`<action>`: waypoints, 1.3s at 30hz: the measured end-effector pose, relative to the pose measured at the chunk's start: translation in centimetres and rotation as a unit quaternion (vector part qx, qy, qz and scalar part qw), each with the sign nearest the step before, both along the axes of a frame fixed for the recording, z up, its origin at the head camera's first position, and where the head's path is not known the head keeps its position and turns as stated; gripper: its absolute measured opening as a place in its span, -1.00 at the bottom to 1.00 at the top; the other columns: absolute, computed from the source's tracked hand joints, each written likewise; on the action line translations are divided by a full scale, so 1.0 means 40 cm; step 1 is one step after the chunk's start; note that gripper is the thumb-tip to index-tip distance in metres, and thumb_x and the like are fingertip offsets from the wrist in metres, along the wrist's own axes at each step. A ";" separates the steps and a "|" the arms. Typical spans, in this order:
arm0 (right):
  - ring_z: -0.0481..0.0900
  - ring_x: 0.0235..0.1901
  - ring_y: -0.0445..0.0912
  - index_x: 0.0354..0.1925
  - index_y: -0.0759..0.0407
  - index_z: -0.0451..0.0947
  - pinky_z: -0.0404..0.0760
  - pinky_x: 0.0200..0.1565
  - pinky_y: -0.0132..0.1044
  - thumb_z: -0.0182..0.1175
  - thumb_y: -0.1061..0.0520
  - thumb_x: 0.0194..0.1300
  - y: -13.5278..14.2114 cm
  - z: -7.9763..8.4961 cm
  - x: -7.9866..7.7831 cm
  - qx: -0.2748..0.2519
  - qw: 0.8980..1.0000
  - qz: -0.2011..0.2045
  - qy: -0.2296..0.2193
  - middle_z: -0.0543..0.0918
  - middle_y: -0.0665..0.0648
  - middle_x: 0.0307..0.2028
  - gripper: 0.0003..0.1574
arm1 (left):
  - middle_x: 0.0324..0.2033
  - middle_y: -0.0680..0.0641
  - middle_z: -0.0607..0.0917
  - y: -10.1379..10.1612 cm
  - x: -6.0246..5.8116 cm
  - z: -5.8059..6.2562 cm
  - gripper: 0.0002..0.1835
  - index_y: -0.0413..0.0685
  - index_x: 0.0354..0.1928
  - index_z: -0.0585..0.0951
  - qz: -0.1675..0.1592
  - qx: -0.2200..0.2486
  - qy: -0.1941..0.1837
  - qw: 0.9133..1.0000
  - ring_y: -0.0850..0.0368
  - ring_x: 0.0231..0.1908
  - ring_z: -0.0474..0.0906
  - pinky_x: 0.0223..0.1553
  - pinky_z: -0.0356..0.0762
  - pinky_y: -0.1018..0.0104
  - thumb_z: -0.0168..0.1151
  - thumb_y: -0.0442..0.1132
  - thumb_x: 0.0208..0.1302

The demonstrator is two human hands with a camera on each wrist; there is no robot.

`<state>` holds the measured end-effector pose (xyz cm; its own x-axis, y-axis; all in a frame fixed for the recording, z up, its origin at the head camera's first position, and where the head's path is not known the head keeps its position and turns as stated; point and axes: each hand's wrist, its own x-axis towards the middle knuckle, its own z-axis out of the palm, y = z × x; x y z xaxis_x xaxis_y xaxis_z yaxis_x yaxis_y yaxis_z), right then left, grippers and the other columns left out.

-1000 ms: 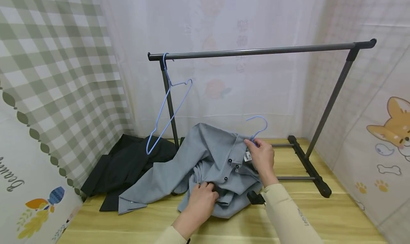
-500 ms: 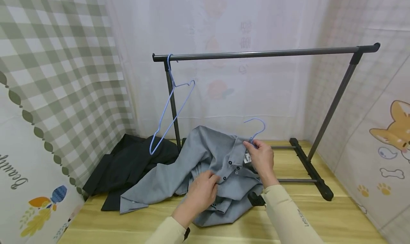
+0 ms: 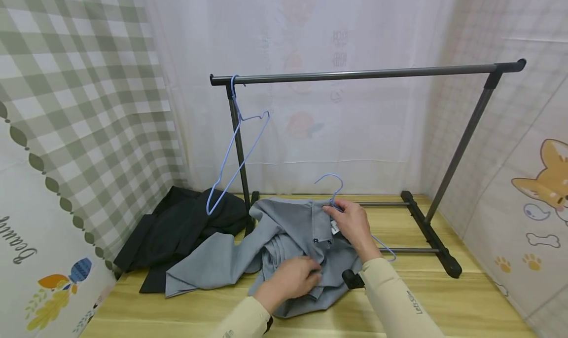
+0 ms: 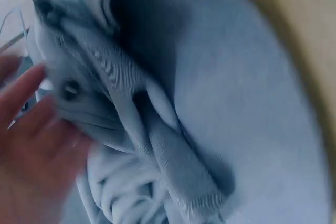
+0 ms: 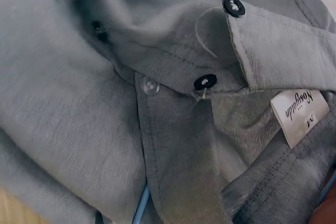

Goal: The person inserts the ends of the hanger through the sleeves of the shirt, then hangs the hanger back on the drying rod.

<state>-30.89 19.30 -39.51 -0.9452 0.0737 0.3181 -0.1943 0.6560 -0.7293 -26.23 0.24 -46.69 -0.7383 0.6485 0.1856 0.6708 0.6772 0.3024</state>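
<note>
A grey button-up shirt [image 3: 293, 224] lies bunched on the wooden table, one sleeve stretched to the left. My right hand [image 3: 352, 229] pinches the neck of a blue hanger [image 3: 339, 180] at the shirt's collar [image 3: 322, 224]. The hanger's hook stands above the collar, and one end of it shows beyond my right wrist. Over the shirt front is my left hand [image 3: 293, 279]; in the left wrist view it is blurred, its fingers [image 4: 26, 90] extended beside a dark button [image 4: 70, 89]. A white label [image 5: 300, 113] shows inside the collar in the right wrist view.
A black garment [image 3: 186, 229] lies folded at the left, partly behind the grey sleeve. A dark clothes rack [image 3: 368, 75] stands behind, with a second blue hanger [image 3: 239, 135] on its left end. The rack's foot [image 3: 430, 234] rests at the right.
My right hand has moved left and slightly down with the hanger and collar, and the shirt's shoulder has sunk. My left hand has shifted right across the shirt front.
</note>
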 end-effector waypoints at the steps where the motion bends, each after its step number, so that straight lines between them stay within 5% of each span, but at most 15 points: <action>1: 0.16 -0.66 -0.07 -0.52 0.09 0.41 0.17 -0.51 -0.24 0.26 -0.08 0.39 0.001 0.001 0.000 0.001 1.000 0.001 0.002 0.20 -0.01 -0.68 -0.57 | -0.18 0.08 0.70 -0.006 -0.011 0.011 -0.83 0.05 -0.09 0.72 0.012 0.050 0.056 0.997 0.22 -0.19 0.63 -0.21 0.56 0.34 0.28 -0.12 0.37; 3: 0.18 -0.65 -0.07 -0.52 0.10 0.41 0.18 -0.50 -0.24 0.26 -0.08 0.38 0.003 0.001 -0.001 0.005 1.000 0.004 0.003 0.22 -0.01 -0.67 -0.57 | -0.32 0.06 0.67 -0.018 -0.046 0.033 -0.92 0.02 -0.24 0.72 0.051 0.141 0.182 0.972 0.18 -0.32 0.61 -0.32 0.55 0.30 0.40 -0.22 0.24; 5: 0.23 -0.63 -0.07 -0.49 0.08 0.46 0.21 -0.48 -0.24 0.27 -0.08 0.37 0.006 0.003 0.000 0.009 1.000 0.013 0.001 0.27 -0.02 -0.66 -0.61 | -0.28 0.00 0.67 -0.035 -0.087 0.060 -0.82 -0.02 -0.21 0.70 0.093 0.193 0.267 0.940 0.09 -0.27 0.62 -0.24 0.56 0.21 0.48 -0.26 0.15; 6: 0.25 -0.61 -0.08 -0.48 0.07 0.49 0.23 -0.47 -0.23 0.28 -0.08 0.37 0.008 0.004 0.001 0.009 1.000 0.021 -0.001 0.30 -0.02 -0.65 -0.64 | -0.22 -0.03 0.67 -0.045 -0.108 0.072 -0.74 -0.04 -0.14 0.69 0.109 0.203 0.284 0.931 0.04 -0.20 0.62 -0.15 0.56 0.15 0.50 -0.25 0.12; 8: 0.25 -0.61 -0.09 -0.49 0.07 0.48 0.23 -0.46 -0.24 0.28 -0.08 0.36 0.013 0.006 0.003 0.007 0.999 0.039 -0.007 0.30 -0.02 -0.64 -0.62 | -0.09 -0.09 0.68 -0.067 -0.145 0.091 -0.62 -0.07 -0.01 0.66 0.130 0.192 0.290 0.929 -0.04 -0.08 0.61 0.04 0.50 0.02 0.51 -0.23 0.11; 12: 0.23 -0.61 -0.11 -0.54 0.08 0.42 0.23 -0.46 -0.27 0.30 -0.07 0.35 0.023 0.009 0.006 0.006 0.997 0.078 -0.017 0.28 0.00 -0.65 -0.57 | -0.12 -0.03 0.74 -0.111 -0.183 0.107 -0.70 -0.01 0.00 0.70 0.139 0.127 0.236 0.953 0.00 -0.08 0.64 0.19 0.38 -0.10 0.43 -0.22 0.21; 16: 0.47 -0.47 -0.03 -0.34 0.13 0.65 0.44 -0.34 -0.17 0.32 -0.07 0.33 0.026 0.009 0.005 0.020 0.998 0.058 -0.002 0.58 0.08 -0.51 -0.70 | -0.58 0.03 0.62 -0.134 -0.185 0.111 -0.91 0.00 -0.29 0.71 0.095 0.123 0.127 0.980 0.13 -0.53 0.54 -0.30 0.52 0.20 0.27 -0.24 0.38; 18: 0.62 -0.28 0.10 -0.11 0.18 0.70 0.48 -0.01 0.00 0.33 -0.07 0.32 0.026 0.008 0.004 0.029 0.999 0.025 0.012 0.72 0.20 -0.29 -0.64 | -0.70 0.06 0.44 -0.136 -0.181 0.114 -0.83 -0.02 -0.34 0.67 0.064 0.150 0.049 0.985 0.18 -0.66 0.37 -0.50 0.35 0.30 0.18 -0.22 0.45; 20: 0.63 -0.05 0.22 0.08 0.21 0.66 0.22 0.29 0.16 0.33 -0.07 0.31 0.026 0.007 0.002 0.036 0.999 -0.005 0.022 0.72 0.28 -0.08 -0.50 | -0.73 0.10 0.29 -0.135 -0.177 0.119 -0.73 -0.04 -0.43 0.59 0.047 0.177 -0.023 0.983 0.22 -0.70 0.20 -0.55 0.22 0.35 0.11 -0.18 0.50; 22: 0.58 0.06 0.28 0.12 0.25 0.63 -0.11 0.40 0.23 0.33 -0.06 0.31 0.027 0.006 0.002 0.034 0.999 -0.016 0.024 0.69 0.32 0.00 -0.46 | -0.72 0.11 0.22 -0.136 -0.175 0.122 -0.64 -0.09 -0.51 0.50 0.037 0.203 -0.070 0.976 0.24 -0.70 0.11 -0.54 0.18 0.37 0.07 -0.15 0.52; 24: 0.56 0.10 0.28 0.14 0.27 0.61 -0.21 0.41 0.23 0.33 -0.05 0.32 0.031 0.005 0.002 0.028 0.999 -0.017 0.017 0.67 0.33 0.02 -0.44 | -0.71 0.09 0.20 -0.142 -0.173 0.121 -0.61 -0.08 -0.54 0.43 0.044 0.225 -0.100 0.968 0.23 -0.70 0.08 -0.55 0.14 0.36 0.06 -0.13 0.53; 30: 0.58 0.08 0.21 0.14 0.25 0.62 0.32 0.25 0.11 0.33 -0.07 0.32 0.050 0.003 0.003 -0.006 0.999 -0.049 0.003 0.67 0.31 0.03 -0.44 | -0.59 0.07 0.44 -0.190 -0.166 0.107 -0.76 -0.04 -0.34 0.65 0.121 0.279 -0.138 0.943 0.20 -0.58 0.26 -0.48 0.26 0.33 0.14 -0.12 0.48; 34: 0.59 0.02 0.16 0.11 0.22 0.64 0.50 0.03 0.05 0.33 -0.09 0.32 0.058 -0.004 0.006 -0.029 0.998 -0.062 0.000 0.68 0.28 0.02 -0.46 | -0.29 0.04 0.69 -0.218 -0.161 0.098 -0.81 -0.06 -0.13 0.74 0.157 0.301 -0.146 0.929 0.20 -0.33 0.49 -0.26 0.46 0.26 0.19 -0.16 0.44; 39: 0.64 -0.12 0.09 0.10 0.24 0.63 0.56 -0.07 0.01 0.32 -0.06 0.33 0.050 -0.021 0.020 -0.040 0.998 -0.044 -0.004 0.70 0.27 -0.03 -0.49 | -0.14 -0.04 0.72 -0.237 -0.151 0.080 -0.79 -0.11 -0.06 0.72 0.153 0.300 -0.145 0.930 0.07 -0.14 0.59 -0.09 0.53 0.14 0.17 -0.21 0.45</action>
